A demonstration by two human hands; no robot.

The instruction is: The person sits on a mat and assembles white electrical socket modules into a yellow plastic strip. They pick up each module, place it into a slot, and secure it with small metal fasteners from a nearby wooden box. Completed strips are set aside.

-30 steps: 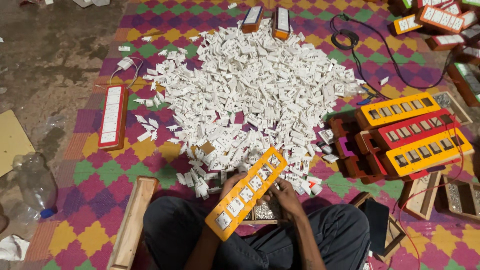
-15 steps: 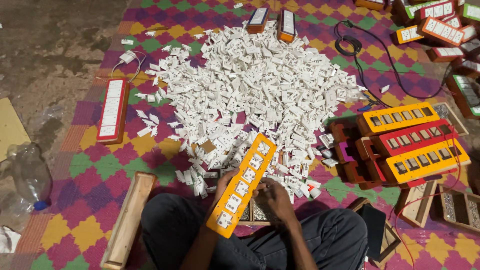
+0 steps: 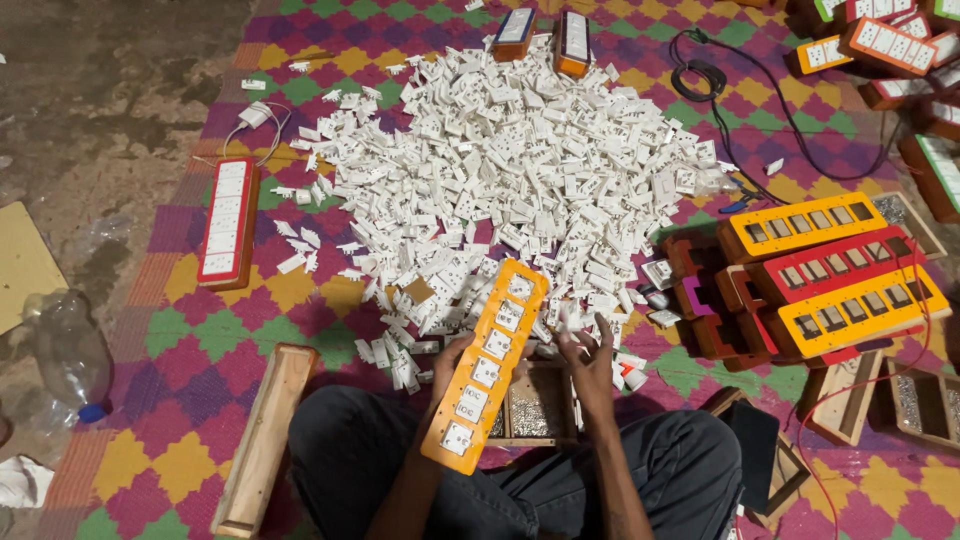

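Observation:
My left hand [image 3: 447,362] grips a long orange socket panel [image 3: 487,365] by its left edge, tilted over my lap; several white sockets sit in its openings. My right hand [image 3: 590,362] is just right of the panel, fingers curled, touching small white socket pieces at the near edge of the big white pile [image 3: 510,180]. Whether it has pinched one is unclear. Under the hands lies a small wooden box of screws [image 3: 535,410].
A stack of yellow and red panels [image 3: 830,265] lies at the right on the colourful mat [image 3: 330,75]. A red-and-white finished strip [image 3: 225,222] lies left. A wooden bar [image 3: 262,440], a plastic bottle [image 3: 68,355], black cable [image 3: 700,75] and more strips at top right.
The orange panel has shifted slightly to a steeper tilt. My right hand has moved from the panel's side out to the pile's near edge.

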